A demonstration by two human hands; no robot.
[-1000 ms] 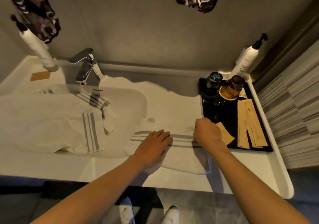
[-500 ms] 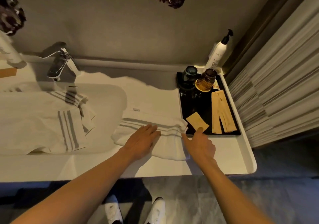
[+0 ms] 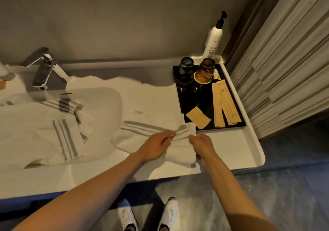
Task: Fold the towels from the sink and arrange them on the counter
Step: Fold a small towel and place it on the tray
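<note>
A white towel with grey stripes (image 3: 138, 133) lies partly folded on the white counter (image 3: 231, 147), just right of the sink (image 3: 114, 102). My left hand (image 3: 156, 146) and my right hand (image 3: 201, 144) both pinch its raised right end, close together, near the black tray's front corner. A second striped white towel (image 3: 44, 131) lies crumpled in the sink, spread across the basin below the tap.
A black tray (image 3: 236, 106) at the right holds two glasses (image 3: 195, 72) and several paper sachets. A white pump bottle (image 3: 213, 40) stands behind it. The chrome tap (image 3: 44, 70) is at the back left. The counter's rounded corner (image 3: 260, 159) ends at the right.
The left hand lay flat on the towel and the right hand moved off its right edge; now both have closed on the towel's right end and lifted it. The view shifted right.
</note>
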